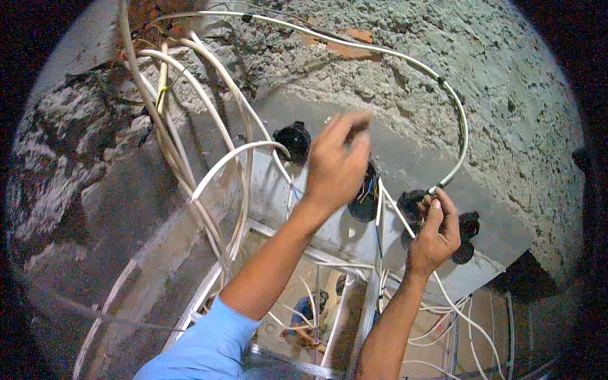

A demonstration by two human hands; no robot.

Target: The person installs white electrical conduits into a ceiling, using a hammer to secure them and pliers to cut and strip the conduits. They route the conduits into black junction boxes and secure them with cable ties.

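My right hand (436,235) pinches a white cable (465,120) near a dark band at its lower end. From there the cable loops up over the rough wall to the upper left, with black bands along it. Beside that hand is a round black junction box (411,204). My left hand (342,161) is raised between two more black boxes, its fingertips smeared by motion. Left of it, a white cable enters one black box (292,139). Just right of it, thin coloured wires stick out of another black box (364,206).
Several white cables (212,104) hang in a bundle at the left. Crumbly plaster (519,114) borders a smooth grey strip (506,215) carrying the boxes. Another black box (467,225) sits further right. Below, past a metal frame (367,316), a person in blue (304,313) is on a lower level.
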